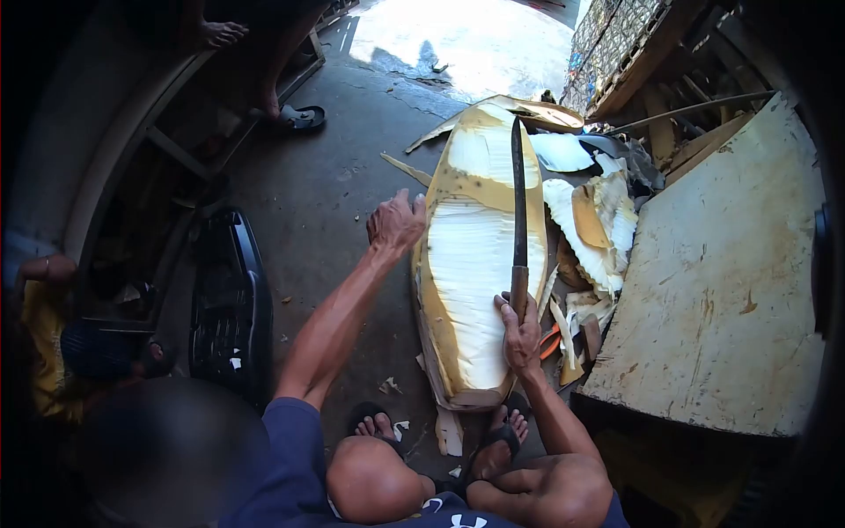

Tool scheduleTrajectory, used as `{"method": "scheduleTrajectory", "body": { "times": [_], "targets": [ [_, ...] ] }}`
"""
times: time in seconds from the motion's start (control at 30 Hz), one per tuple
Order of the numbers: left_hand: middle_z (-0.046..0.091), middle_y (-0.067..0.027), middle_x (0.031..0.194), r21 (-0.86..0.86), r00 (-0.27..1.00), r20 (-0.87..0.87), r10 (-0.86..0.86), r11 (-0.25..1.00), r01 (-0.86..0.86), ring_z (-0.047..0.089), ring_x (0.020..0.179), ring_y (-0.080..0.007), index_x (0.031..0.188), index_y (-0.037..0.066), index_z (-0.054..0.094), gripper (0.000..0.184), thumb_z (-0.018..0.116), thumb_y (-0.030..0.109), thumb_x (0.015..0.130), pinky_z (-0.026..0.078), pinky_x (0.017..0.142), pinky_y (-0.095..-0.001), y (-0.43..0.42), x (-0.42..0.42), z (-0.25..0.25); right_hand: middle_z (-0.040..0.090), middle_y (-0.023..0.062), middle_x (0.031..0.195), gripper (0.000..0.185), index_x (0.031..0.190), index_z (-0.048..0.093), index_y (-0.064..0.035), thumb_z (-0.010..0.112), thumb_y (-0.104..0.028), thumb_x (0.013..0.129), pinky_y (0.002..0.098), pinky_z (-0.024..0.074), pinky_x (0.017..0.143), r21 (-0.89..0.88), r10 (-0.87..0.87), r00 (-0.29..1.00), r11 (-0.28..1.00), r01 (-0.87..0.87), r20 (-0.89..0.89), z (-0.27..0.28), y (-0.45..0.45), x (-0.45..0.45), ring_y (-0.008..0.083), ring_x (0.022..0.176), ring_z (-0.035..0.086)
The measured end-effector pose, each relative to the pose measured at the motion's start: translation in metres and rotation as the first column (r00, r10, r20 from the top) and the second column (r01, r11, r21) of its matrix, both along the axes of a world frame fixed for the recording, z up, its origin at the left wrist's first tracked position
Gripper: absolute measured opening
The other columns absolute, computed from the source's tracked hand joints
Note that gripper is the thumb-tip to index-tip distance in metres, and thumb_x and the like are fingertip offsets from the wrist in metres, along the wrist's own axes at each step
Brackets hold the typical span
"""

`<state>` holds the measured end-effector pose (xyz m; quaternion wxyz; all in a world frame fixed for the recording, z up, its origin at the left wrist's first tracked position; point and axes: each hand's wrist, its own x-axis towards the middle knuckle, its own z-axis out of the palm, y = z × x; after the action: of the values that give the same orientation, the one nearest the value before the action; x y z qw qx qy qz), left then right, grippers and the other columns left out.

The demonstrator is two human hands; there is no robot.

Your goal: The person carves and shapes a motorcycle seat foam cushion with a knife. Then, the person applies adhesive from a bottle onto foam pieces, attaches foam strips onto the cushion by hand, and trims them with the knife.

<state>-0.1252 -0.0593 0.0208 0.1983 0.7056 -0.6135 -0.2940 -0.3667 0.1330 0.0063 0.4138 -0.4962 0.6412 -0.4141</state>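
A long block of yellowed foam (pixel 471 264) lies on the floor in front of my knees, its top cut back to white over much of its length. My right hand (pixel 521 339) is wrapped round the wooden handle of a long-bladed knife (pixel 519 202). The dark blade points away from me, above the right side of the foam. My left hand (pixel 396 223) is at the block's left edge with its fingers loosely bent and apart. Whether its fingertips touch the foam is hard to tell.
Foam offcuts (pixel 598 229) are heaped to the right, with an orange handle (pixel 550 341) among them. A worn board (pixel 704 290) stands right of that. A black plastic motorcycle seat base (pixel 231 299) lies left. Another person's sandalled foot (pixel 299 117) is at the upper left.
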Motion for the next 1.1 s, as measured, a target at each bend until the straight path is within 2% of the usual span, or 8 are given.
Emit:
{"method": "scheduleTrajectory", "body": {
  "times": [0.13,0.17,0.37,0.7,0.83,0.9,0.93,1.1],
  "targets": [
    [0.04,-0.0275,0.155,-0.365,0.987,-0.11,-0.119,0.928,0.072,0.034,0.146,-0.0428,0.157,0.005,0.031,0.075,0.045,0.052,0.1,0.028,0.119,-0.0517,-0.032,-0.039,-0.076,0.068,0.0196,0.119,0.041,0.137,0.043,0.0055,0.052,-0.016,0.103,0.0369,0.0482,0.102,-0.011,0.034,0.999,0.999,-0.034,0.011,-0.01,0.001,0.001,0.0263,0.115,0.066],
    [0.01,-0.0216,0.168,-0.067,0.969,-0.104,-0.225,0.973,0.219,0.01,0.155,-0.0378,0.164,0.014,0.01,0.082,0.046,0.051,0.1,0.013,0.124,-0.0552,-0.02,-0.047,-0.095,0.068,0.0196,0.119,0.041,0.137,0.043,0.0055,0.052,-0.016,0.103,0.0369,0.0482,0.102,0.003,0.03,0.999,1.0,-0.03,0.012,-0.013,0.004,0.002,0.0263,0.115,0.066],
    [0.011,-0.0216,0.168,-0.152,0.971,-0.053,-0.234,0.963,0.223,0.011,0.155,-0.0392,0.164,0.021,0.008,0.08,0.047,0.049,0.1,0.014,0.122,-0.058,-0.033,-0.049,-0.101,0.065,0.0173,0.117,0.037,0.137,0.044,0.0054,0.049,-0.008,0.103,0.0365,0.0512,0.098,-0.048,0.023,1.0,0.999,-0.023,-0.001,-0.015,-0.006,0.006,0.0262,0.112,0.069],
    [0.017,-0.0261,0.165,0.098,0.996,-0.06,0.06,0.994,-0.054,0.02,0.152,-0.0441,0.16,0.0,0.01,0.086,0.05,0.047,0.099,0.026,0.121,-0.0504,0.012,-0.021,-0.104,0.071,0.0149,0.1,0.04,0.136,0.044,0.0015,0.058,-0.008,0.1,0.0403,0.0558,0.075,-0.307,0.1,0.956,0.933,-0.186,-0.276,-0.006,-0.02,-0.026,0.0259,0.086,0.072],
    [0.021,-0.0291,0.162,0.166,0.916,-0.307,0.257,0.963,-0.215,0.024,0.151,-0.0416,0.158,-0.004,0.01,0.11,0.065,0.061,0.088,0.031,0.12,-0.0468,-0.023,0.012,-0.11,0.062,0.0122,0.086,0.054,0.144,0.033,0.0008,0.061,-0.01,0.099,0.0391,0.0543,0.066,-0.014,0.123,0.991,0.992,-0.122,0.062,0.015,0.071,0.0,0.0225,0.07,0.066],
    [0.038,-0.0294,0.154,0.349,0.789,-0.44,0.429,0.891,-0.29,0.039,0.143,-0.0381,0.156,-0.008,0.018,0.124,0.076,0.068,0.076,0.036,0.116,-0.0456,-0.04,0.016,-0.11,0.063,0.0144,0.09,0.058,0.145,0.031,0.0024,0.062,-0.009,0.097,0.0386,0.0538,0.065,-0.193,0.275,0.96,0.941,-0.279,-0.049,-0.001,0.089,0.004,0.0231,0.069,0.067],
    [0.052,-0.0256,0.142,0.433,0.701,-0.617,0.358,0.898,-0.078,0.053,0.131,-0.0343,0.151,-0.008,0.033,0.117,0.078,0.069,0.075,0.041,0.111,-0.0434,-0.041,0.026,-0.109,0.065,0.0206,0.097,0.063,0.146,0.03,0.0042,0.065,-0.009,0.095,0.0424,0.0552,0.069,-0.124,0.333,0.938,0.931,-0.343,-0.099,0.0,0.085,-0.005,0.0315,0.075,0.07],
    [0.065,-0.0111,0.126,0.353,0.659,-0.646,0.385,0.916,-0.189,0.06,0.115,-0.0239,0.131,-0.002,0.06,0.084,0.069,0.067,0.085,0.047,0.099,-0.0385,-0.016,0.057,-0.109,0.065,0.0315,0.108,0.063,0.145,0.035,0.0045,0.067,-0.009,0.093,0.0472,0.0561,0.078,-0.202,0.259,0.945,0.933,-0.298,-0.199,-0.021,0.041,-0.019,0.0465,0.092,0.07]
  ]
}}
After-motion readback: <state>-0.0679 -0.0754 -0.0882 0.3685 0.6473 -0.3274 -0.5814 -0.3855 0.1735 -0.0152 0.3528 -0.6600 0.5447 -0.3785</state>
